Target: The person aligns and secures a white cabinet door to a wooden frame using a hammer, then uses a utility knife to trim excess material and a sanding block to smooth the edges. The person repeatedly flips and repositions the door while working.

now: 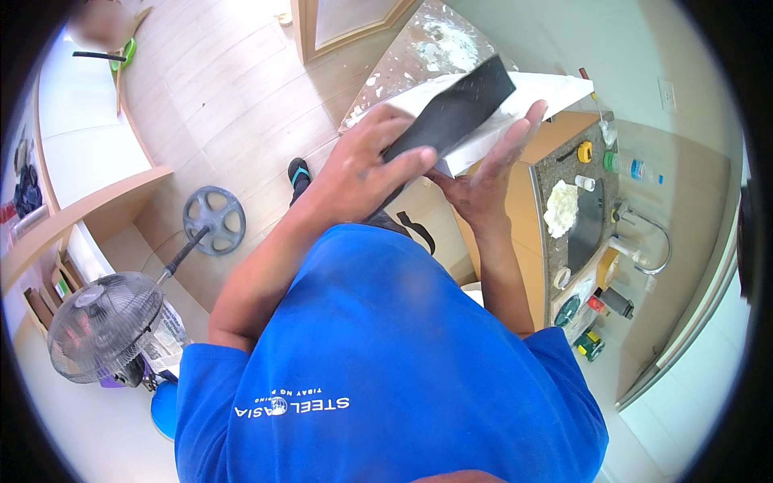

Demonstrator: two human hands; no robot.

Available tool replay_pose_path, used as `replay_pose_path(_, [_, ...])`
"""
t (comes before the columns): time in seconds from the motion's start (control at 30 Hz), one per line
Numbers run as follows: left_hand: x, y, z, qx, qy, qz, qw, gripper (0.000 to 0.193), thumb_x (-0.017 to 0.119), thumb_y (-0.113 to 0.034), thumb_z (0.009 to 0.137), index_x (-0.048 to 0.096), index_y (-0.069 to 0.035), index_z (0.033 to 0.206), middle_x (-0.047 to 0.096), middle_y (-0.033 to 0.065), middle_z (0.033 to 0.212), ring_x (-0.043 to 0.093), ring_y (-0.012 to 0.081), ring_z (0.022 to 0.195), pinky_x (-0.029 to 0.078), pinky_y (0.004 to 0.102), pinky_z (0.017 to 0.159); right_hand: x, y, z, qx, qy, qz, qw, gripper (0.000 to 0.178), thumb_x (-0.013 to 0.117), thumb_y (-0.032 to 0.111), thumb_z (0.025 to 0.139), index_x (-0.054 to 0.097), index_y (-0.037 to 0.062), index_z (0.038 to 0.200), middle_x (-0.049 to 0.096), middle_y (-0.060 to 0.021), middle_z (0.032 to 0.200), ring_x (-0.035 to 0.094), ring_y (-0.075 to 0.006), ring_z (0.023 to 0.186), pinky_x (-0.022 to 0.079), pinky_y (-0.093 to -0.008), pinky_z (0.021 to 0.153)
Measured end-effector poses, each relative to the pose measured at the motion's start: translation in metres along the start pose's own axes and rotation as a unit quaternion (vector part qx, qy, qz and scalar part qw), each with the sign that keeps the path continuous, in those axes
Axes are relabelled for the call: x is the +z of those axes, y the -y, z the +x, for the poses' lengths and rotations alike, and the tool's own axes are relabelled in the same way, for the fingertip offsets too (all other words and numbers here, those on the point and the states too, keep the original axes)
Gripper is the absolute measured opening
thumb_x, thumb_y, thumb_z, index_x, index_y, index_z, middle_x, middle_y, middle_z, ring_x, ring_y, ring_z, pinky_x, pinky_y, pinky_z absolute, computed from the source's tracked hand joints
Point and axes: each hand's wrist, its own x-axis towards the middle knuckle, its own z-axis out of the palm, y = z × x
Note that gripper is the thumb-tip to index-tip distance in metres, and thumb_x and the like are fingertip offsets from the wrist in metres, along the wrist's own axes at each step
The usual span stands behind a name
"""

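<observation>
Black sheet gripped by left hand; right hand seemingly flat beneath

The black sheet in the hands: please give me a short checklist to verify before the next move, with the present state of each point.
1. Left hand grips the black sheet: ok, fingers wrap over its lower end.
2. Right hand supports the white board: ok, open palm against its edge.
3. Sheet lies flat on the board: cannot tell.
4. Board held level: not ok, tilted.
5. Footing: ok, sandalled foot on the wooden floor.
6. Standing fan apart from the hands: ok.
</observation>
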Motion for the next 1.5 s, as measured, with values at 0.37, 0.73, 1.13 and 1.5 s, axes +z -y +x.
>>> replay_pose_path(0.37, [-0.006,0.008,-0.021,0.087,-0.023,-0.014,0.996,0.043,0.072,-0.032,0.097,0.071,0.007,0.116,0.061,0.0152,0.122,0.061,0.0242,0.111,0.049,0.0352,0.094,-0.002,0.003,0.009,0.02,0.041,-0.017,0.999,0.14,0.088,0.062,0.071,0.003,0.0021,0.165,0.003,-0.0373,0.168,0.006,-0.0584,0.155,0.014,-0.068,0.123])
replay_pose_path(0.73, [-0.024,0.059,0.011,-0.075,-0.088,0.028,0.993,0.051,0.073,-0.037,0.095,0.07,0.006,0.121,0.063,0.019,0.12,0.064,0.0333,0.115,0.049,0.0394,0.1,-0.004,0.006,0.003,0.036,0.051,0.003,0.998,0.146,0.082,0.072,0.071,-0.005,0.0022,0.166,-0.004,-0.038,0.168,-0.001,-0.057,0.156,0.009,-0.068,0.123])
replay_pose_path(1.13, [-0.009,0.122,0.039,0.013,-0.097,0.13,0.987,0.053,0.07,-0.041,0.096,0.07,0.005,0.122,0.065,0.0226,0.121,0.065,0.0373,0.112,0.051,0.0415,0.097,-0.006,0.009,0.007,0.025,0.051,-0.015,0.998,0.145,0.083,0.072,0.068,-0.001,0.0063,0.166,-0.001,-0.0356,0.169,0.004,-0.0542,0.157,0.012,-0.0658,0.124])
replay_pose_path(1.5, [0.002,0.056,-0.004,0.158,-0.051,0.096,0.981,0.053,0.075,-0.038,0.094,0.069,0.004,0.124,0.064,0.0183,0.124,0.064,0.0335,0.116,0.051,0.0414,0.101,-0.01,0.009,0.0,0.011,0.03,-0.035,0.999,0.118,0.09,0.06,0.07,0.031,0.0044,0.156,0.016,-0.0228,0.167,0.02,-0.0481,0.154,0.02,-0.0627,0.124])
